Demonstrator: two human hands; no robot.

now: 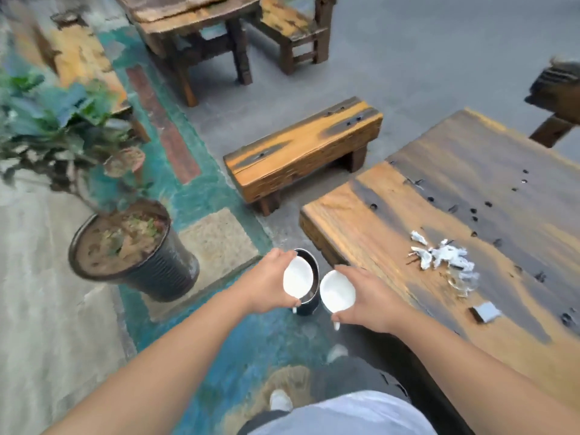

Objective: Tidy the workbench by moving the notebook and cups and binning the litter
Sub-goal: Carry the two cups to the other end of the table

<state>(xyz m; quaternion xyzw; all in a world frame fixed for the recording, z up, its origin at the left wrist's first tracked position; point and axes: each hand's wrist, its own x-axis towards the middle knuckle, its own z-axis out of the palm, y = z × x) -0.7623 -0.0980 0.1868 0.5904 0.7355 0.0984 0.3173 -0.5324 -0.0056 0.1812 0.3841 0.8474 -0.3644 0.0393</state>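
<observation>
My left hand grips a white cup, tilted over the mouth of a small dark bin on the floor beside the workbench. A second white cup is in my right hand, just right of the bin and tilted too. On the wooden workbench lie crumpled white paper scraps, a bit of clear wrapper and a small grey card or box. No notebook is in view.
A potted plant in a dark ribbed pot stands left of the bin. A low wooden bench sits beyond the workbench. A wooden table and chair are further back. My feet are below, near the bin.
</observation>
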